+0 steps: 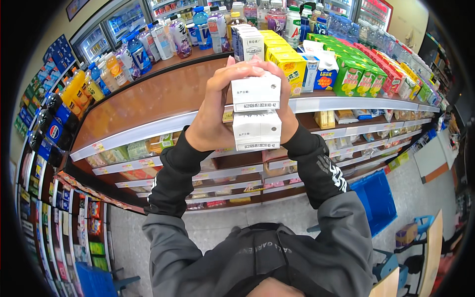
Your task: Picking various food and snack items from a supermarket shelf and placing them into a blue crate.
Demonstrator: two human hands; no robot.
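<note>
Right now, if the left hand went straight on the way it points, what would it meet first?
The left hand would probably meet the row of white cartons on the brown shelf, though how far off they are is unclear.

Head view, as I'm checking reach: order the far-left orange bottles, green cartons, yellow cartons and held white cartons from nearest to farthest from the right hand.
1. White cartons, touching the right hand.
2. Yellow cartons, just beyond it.
3. Green cartons, farther right.
4. Orange bottles, far left.
</note>
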